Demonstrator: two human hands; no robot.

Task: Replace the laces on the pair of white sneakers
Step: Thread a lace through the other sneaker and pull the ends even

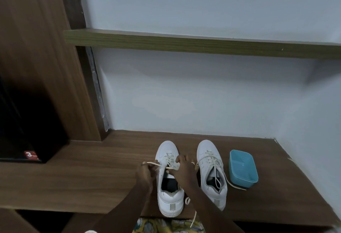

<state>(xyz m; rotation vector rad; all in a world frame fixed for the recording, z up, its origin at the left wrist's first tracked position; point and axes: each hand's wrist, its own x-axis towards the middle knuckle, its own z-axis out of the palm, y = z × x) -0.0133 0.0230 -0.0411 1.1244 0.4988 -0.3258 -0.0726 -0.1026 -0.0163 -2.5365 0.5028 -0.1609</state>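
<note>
Two white sneakers stand side by side on the wooden desk (92,181), toes toward the wall. The left sneaker (170,199) is partly laced with a cream lace (170,159). My left hand (145,172) pinches one end of that lace and holds it out to the shoe's left. My right hand (182,168) rests over the eyelets and grips the lace's other part. The right sneaker (212,170) is laced, its cream lace ends lying loose toward the right.
A blue plastic tub (242,168) sits just right of the right sneaker. A wooden shelf (203,44) runs along the pale wall above. A dark cabinet (27,122) stands at the left. The desk's front edge lies right below the heels.
</note>
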